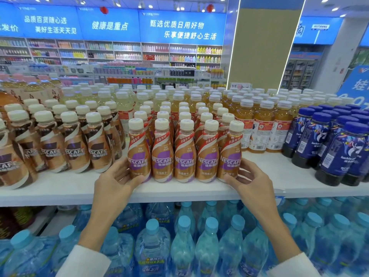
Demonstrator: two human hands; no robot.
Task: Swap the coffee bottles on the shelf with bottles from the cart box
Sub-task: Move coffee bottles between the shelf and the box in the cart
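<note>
A front row of several purple-label Nescafe coffee bottles (184, 154) stands near the front edge of the white shelf (179, 191), with more rows behind it. My left hand (114, 180) grips the leftmost bottle (139, 154) low down, thumb across its front near the base. My right hand (253, 180) grips the rightmost bottle (229, 154) the same way from the right side. All the bottles stand upright on the shelf. The cart box is out of view.
Brown-label Nescafe bottles (73, 148) crowd the shelf to the left. Orange drink bottles (261, 128) and dark blue bottles (335, 150) stand to the right. Blue-capped water bottles (183, 240) fill the level below my arms. Store shelving runs across the background.
</note>
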